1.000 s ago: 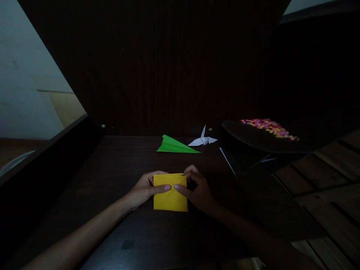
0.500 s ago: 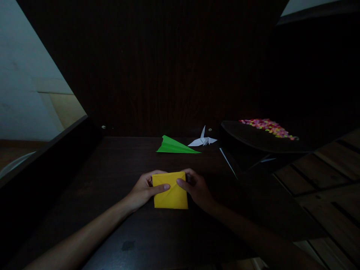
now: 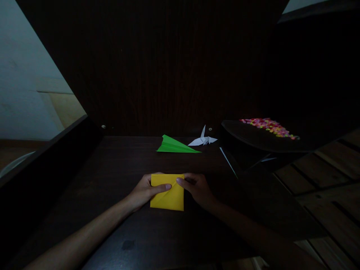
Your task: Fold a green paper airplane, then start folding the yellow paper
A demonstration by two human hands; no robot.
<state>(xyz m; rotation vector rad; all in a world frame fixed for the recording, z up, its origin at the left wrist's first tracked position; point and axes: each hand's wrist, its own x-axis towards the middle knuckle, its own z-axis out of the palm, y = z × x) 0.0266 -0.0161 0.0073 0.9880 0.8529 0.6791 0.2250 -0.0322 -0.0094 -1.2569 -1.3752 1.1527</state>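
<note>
A square of folded yellow paper (image 3: 168, 200) is held between my two hands above the dark tabletop. My left hand (image 3: 144, 190) grips its left side, thumb lying across the front face. At the upper right corner my right hand (image 3: 197, 188) pinches the paper, thumb in front. The other fingers of both hands are mostly hidden behind the sheet. Diagonal crease lines run over the front. Beyond the hands lie a green paper plane (image 3: 176, 145) and a white origami crane (image 3: 203, 140).
A thin white strip (image 3: 228, 162) lies right of the crane. Farther right, a dark curved shelf (image 3: 253, 137) bears a cluster of small pink and yellow pieces (image 3: 271, 126). A dark panel (image 3: 168, 75) rises behind the table, and a raised side board (image 3: 56, 144) borders the left.
The yellow paper has shifted slightly left and turned a little in my hands. More of my right fingers now show beside its right edge. The plane and crane stay put.
</note>
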